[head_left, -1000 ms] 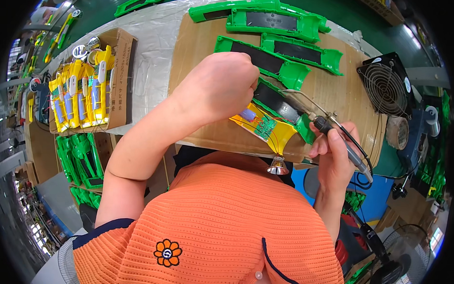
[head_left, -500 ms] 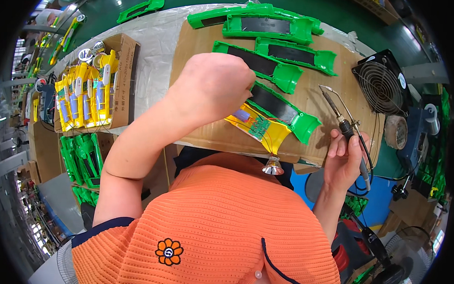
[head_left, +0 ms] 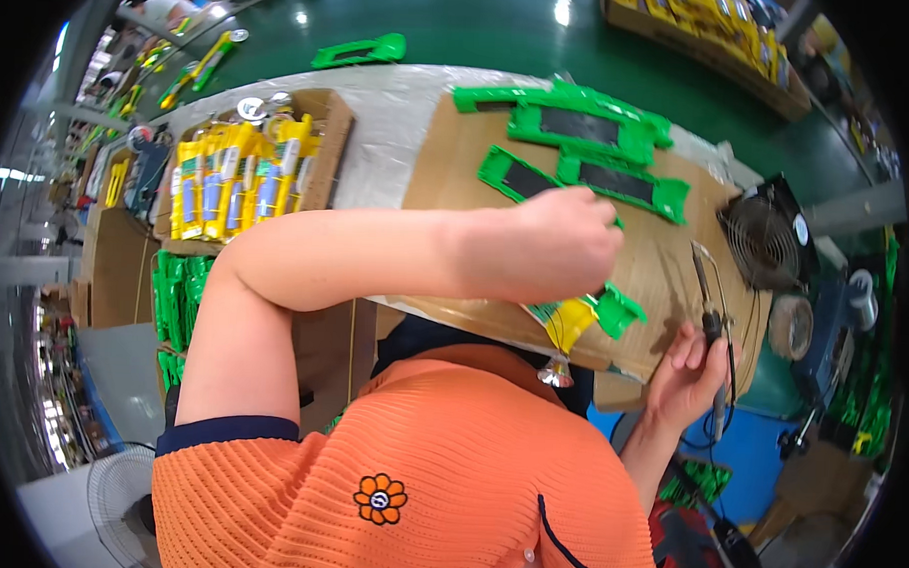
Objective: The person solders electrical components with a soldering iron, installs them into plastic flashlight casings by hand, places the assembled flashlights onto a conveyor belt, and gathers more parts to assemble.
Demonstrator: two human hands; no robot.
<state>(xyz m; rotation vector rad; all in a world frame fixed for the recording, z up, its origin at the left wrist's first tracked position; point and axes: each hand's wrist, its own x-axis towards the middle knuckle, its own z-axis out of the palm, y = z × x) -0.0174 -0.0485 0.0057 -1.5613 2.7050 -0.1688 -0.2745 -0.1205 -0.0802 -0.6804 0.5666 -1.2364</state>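
My left hand [head_left: 564, 244] is closed, knuckles up, above the cardboard. Whatever its fingers may hold is hidden beneath it. Under and beside that hand lies a yellow housing [head_left: 573, 324] with thin wires leading to a silver reflector cup [head_left: 555, 372] at the near table edge. A green shell half [head_left: 622, 312] shows just beyond the housing, mostly covered by the hand. At the right, my right hand [head_left: 690, 372] has its fingers around the handle of a soldering iron [head_left: 712, 325], whose tip points away from me.
More green shell halves with black strips [head_left: 580, 128] lie at the back of the cardboard sheet [head_left: 443, 173]. A carton [head_left: 337, 165] of yellow housings stands at the left. On the right are a black fan [head_left: 767, 235] and a tape roll [head_left: 791, 328].
The whole view has shifted, so the table sits further right in it. My left hand has moved right across the parts and now covers more of the green shell and yellow housing.
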